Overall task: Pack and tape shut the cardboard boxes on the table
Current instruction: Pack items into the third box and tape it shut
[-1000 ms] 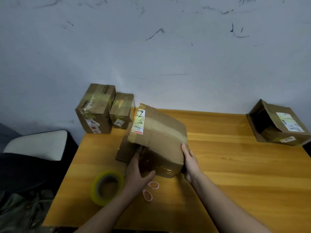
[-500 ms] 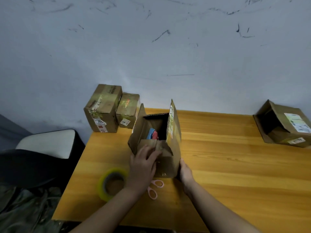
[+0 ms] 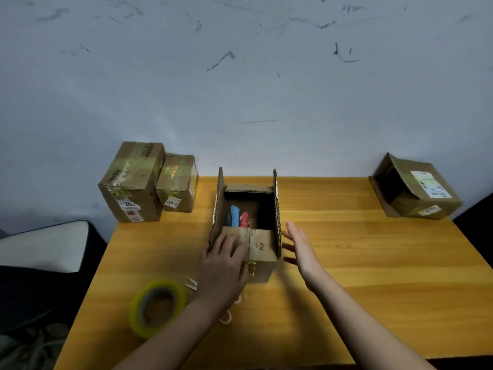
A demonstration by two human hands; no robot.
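1. Four cardboard boxes are sitting on the counter (image 3: 346, 263): one open box (image 3: 262, 252) between the hands, two taped boxes (image 3: 132, 182) (image 3: 177, 184) far left of them, one tipped box (image 3: 416, 188) far right.
2. The left hand (image 3: 222, 265) is pressing down the open box's near flap, fingers fairly straight.
3. The right hand (image 3: 301, 249) is hovering wide open just beside the box's right flap, holding nothing.
4. Two things, one blue (image 3: 234, 215) and one red (image 3: 244, 219), are standing inside.
5. One tape roll (image 3: 157, 307) is lying left of the left forearm; one pair of pink scissors (image 3: 226, 317) is peeking out under it.

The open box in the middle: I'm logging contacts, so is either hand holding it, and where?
Left hand presses the open box's near flap down; no closed grip. Right hand is open beside it, apart.
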